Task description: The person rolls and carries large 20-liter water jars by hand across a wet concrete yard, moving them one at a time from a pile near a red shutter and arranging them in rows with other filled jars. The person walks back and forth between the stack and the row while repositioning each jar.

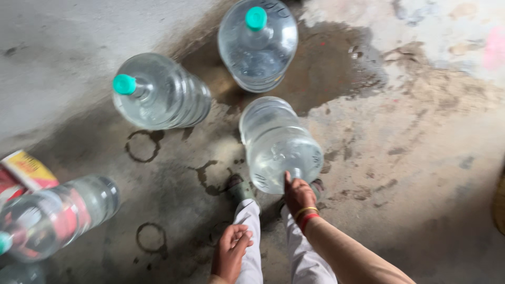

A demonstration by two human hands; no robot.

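Looking down at a wet concrete floor, I see a large clear water jug (279,144) standing just in front of my feet. My right hand (298,195), with red and gold bangles at the wrist, is closed over its top, so the cap is hidden. My left hand (230,252) hangs free beside my left leg, fingers loosely apart, holding nothing. Two more clear jugs with green caps stand beyond: one (158,92) at the left and another (259,44) at the top centre.
A labelled jug (52,215) stands at the lower left, with a red and yellow package (23,173) behind it. Dark wet patches and ring marks (142,145) cover the floor. My feet in sandals (241,189) stand beneath the held jug.
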